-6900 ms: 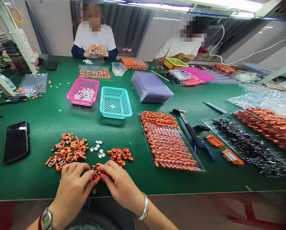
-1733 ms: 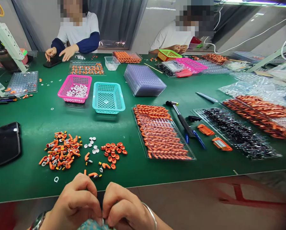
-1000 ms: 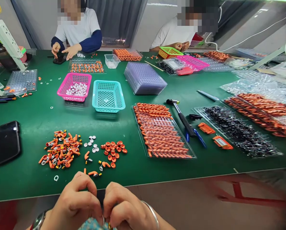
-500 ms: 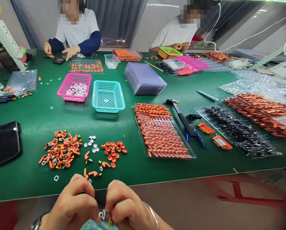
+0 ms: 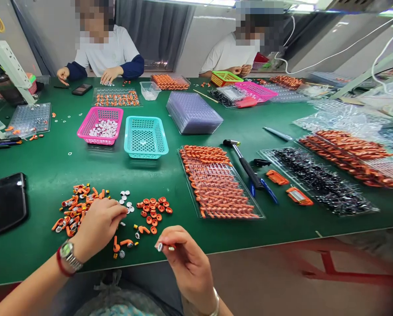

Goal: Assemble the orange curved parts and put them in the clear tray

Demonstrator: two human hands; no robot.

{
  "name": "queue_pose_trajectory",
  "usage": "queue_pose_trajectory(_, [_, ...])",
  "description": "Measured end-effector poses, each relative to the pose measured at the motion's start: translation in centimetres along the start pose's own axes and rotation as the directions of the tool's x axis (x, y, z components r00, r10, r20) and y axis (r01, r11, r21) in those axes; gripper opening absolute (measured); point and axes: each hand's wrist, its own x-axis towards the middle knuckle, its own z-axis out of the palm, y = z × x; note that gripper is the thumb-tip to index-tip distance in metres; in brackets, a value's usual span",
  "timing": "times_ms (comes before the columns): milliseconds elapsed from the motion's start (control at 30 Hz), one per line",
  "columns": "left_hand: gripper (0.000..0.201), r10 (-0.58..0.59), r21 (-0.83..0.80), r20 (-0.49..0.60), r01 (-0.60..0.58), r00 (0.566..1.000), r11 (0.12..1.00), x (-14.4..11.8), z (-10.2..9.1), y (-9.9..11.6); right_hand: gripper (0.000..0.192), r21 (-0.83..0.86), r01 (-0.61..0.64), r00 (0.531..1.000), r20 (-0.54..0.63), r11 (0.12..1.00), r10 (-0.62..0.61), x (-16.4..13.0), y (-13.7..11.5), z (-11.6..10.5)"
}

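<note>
My left hand [image 5: 99, 226] reaches over the bench with thumb and fingers pinched at the edge of a cluster of small white discs [image 5: 127, 193], closed on one of them. Beneath and beside that wrist lies a heap of orange earbud stems [image 5: 79, 206] with yellow tabs, partly hidden by the hand. My right hand [image 5: 189, 261], near the bench's front edge, pinches an earbud part [image 5: 166, 247] showing a white oval ring and some orange. Round orange caps [image 5: 153, 208] are grouped between the hands. Several loose earbud stems [image 5: 126, 242] lie close by.
A pink basket [image 5: 100, 139] of white pieces and a turquoise basket [image 5: 146, 153] stand behind. Right of them are stacked clear trays [image 5: 193, 114], a tray of orange stems [image 5: 216, 188] and a hammer [image 5: 245, 164]. A phone [image 5: 8, 202] lies left. Two people sit opposite.
My hands have parted from close together at the lap. The left went forward onto the bench to the white discs; the right rose to the bench edge with the earbud part.
</note>
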Motion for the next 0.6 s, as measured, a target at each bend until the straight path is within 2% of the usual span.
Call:
queue_pose_trajectory(133, [0.016,0.009,0.027,0.022,-0.01,1.0,1.0,2.9,1.3,0.0,0.01,-0.006,-0.055,0.998,-0.023,0.998,0.054,0.2,-0.1,0.2])
queue_pose_trajectory(267, [0.018,0.005,-0.003,0.034,-0.005,0.999,1.0,3.6,1.7,0.1,0.009,-0.02,-0.09,0.996,-0.03,0.996,0.089,0.3,0.1,0.1])
queue_pose_trajectory(433, [0.014,-0.009,-0.177,0.017,0.012,1.0,0.984,1.7,1.2,2.0,0.007,0.023,-0.117,0.993,-0.004,0.993,0.117,0.4,0.1,0.2])
queue_pose_trajectory(600, [0.012,-0.078,-0.414,0.008,0.074,0.997,0.907,-1.4,1.0,4.1,0.007,-0.029,-0.088,0.996,0.005,0.996,0.088,0.7,-0.2,0.7])
